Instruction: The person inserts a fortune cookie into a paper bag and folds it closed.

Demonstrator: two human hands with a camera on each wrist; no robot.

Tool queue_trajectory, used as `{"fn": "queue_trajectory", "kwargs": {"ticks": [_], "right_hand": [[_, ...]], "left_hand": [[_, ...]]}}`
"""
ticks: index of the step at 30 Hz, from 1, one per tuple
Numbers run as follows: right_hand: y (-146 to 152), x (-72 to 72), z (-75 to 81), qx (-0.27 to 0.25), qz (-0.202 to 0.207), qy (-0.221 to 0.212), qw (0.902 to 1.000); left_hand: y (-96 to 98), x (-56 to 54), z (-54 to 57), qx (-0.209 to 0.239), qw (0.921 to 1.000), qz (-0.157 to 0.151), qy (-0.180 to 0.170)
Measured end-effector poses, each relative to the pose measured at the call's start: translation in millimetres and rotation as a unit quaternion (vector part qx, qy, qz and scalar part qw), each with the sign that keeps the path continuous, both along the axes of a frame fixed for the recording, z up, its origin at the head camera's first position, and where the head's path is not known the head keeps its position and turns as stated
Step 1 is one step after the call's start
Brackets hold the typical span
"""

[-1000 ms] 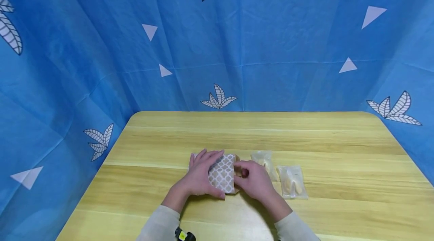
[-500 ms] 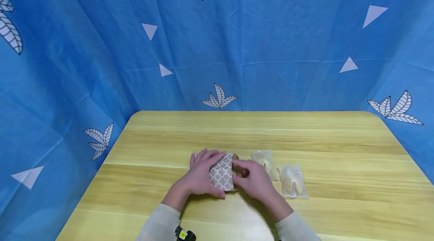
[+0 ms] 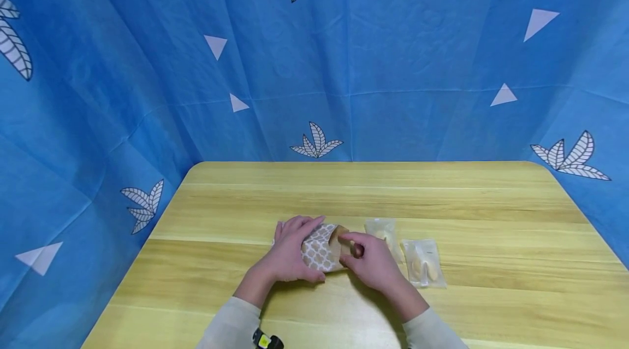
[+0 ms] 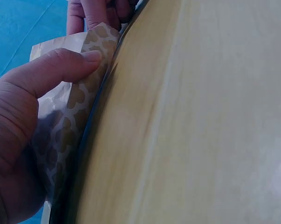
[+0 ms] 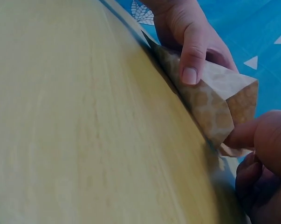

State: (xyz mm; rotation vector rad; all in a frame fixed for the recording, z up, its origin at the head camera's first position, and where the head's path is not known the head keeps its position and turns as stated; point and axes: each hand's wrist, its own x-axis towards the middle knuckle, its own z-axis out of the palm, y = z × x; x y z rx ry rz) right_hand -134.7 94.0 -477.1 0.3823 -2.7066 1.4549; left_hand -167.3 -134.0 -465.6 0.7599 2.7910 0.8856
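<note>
Nearest us, at the lower edge of the head view, we see two pale sleeves, the left sleeve (image 3: pixel 231 327) and the right sleeve (image 3: pixel 432 331), and against the left one a black piece (image 3: pixel 267 339) with a yellow patch. Beyond the cuffs we find the left hand (image 3: pixel 290 256) laid across a paper bag (image 3: pixel 314 253), its grip holding the bag, with the thumb along the near side and the fingers over the far side. The bag lies on its side on the table, patterned white and tan outside and plain brown within, its mouth gaping toward the right hand (image 3: pixel 373 261). We see that hand touching the mouth, the tip of one digit just inside the edge; we cannot tell whether its grip pinches the paper. Right of the bag, we make out a clear packet (image 3: pixel 423 253) with pale pieces in it, lying flat near the right hand. Just beside it and a little farther off lies a second packet (image 3: pixel 379 224), partly hidden from us by that hand. Under all of these we see the yellowish wood-grain table (image 3: pixel 221 201), and past its far edge a blue cloth (image 3: pixel 417 54) printed with white leaves and triangles.
</note>
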Motion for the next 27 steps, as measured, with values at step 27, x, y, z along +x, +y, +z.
{"fn": "queue_trajectory", "kwargs": {"ticks": [27], "right_hand": [[32,-2.6,32.7,-0.021,-0.001,0.045,0.9988]], "left_hand": [[-3.3,-0.7,-4.5,0.011,0.9998,0.012,0.008]]}}
